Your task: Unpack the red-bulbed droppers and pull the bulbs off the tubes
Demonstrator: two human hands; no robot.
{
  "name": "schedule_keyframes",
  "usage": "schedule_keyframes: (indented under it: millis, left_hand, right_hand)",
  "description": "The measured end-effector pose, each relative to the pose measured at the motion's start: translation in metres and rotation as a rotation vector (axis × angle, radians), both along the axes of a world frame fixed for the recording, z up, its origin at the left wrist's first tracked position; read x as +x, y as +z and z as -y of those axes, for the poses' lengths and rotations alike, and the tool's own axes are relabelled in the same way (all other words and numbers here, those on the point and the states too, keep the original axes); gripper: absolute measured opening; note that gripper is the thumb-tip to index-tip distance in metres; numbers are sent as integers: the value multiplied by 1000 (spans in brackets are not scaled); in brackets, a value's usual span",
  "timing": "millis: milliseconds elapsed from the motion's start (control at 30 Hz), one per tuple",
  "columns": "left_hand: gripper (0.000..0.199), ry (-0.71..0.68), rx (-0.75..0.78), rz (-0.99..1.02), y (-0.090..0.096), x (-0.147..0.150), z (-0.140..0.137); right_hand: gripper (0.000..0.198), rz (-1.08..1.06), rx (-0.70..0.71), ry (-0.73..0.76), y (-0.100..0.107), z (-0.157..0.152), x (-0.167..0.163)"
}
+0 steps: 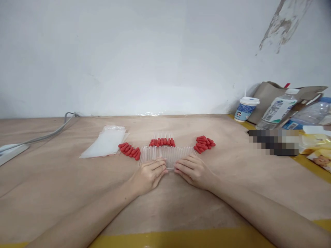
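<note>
A flat row of thin clear tubes lies side by side on the table in front of me. My left hand is closed over the left part of the row at its near ends, fingers together on top and thumb at the near edge. On the right part, my right hand grips the near ends in the same way. Just beyond are several clear tubes with red rubber bulbs on their near ends. Loose red bulbs lie to the left, and another pile of red bulbs to the right.
Clear plastic bags lie at the left, with a grey cable further out. On the right stand a paper cup, a plastic bottle and a grey bag. A blurred dark object lies nearer. A wall closes the back.
</note>
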State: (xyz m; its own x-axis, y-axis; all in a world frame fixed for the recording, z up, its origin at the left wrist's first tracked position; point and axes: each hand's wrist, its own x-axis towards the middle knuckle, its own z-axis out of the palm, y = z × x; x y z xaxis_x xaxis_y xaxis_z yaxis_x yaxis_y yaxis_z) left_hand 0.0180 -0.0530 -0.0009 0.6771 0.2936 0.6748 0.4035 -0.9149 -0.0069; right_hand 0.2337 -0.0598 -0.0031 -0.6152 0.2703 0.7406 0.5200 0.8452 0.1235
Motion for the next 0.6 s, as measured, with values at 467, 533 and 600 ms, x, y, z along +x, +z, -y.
schedule_keyframes:
  millis: [467, 533, 600]
  left_hand:
    - [12, -75, -93, 32, 4, -2, 4]
    - [13, -77, -89, 42, 5, -3, 5]
    - [13, -75, -84, 45, 5, -4, 5]
  right_hand:
    - [16, 3, 83, 66, 0, 0, 4]
    - [16, 2, 102, 69, 0, 1, 5]
    - [17, 1, 115, 61, 1, 1, 6]
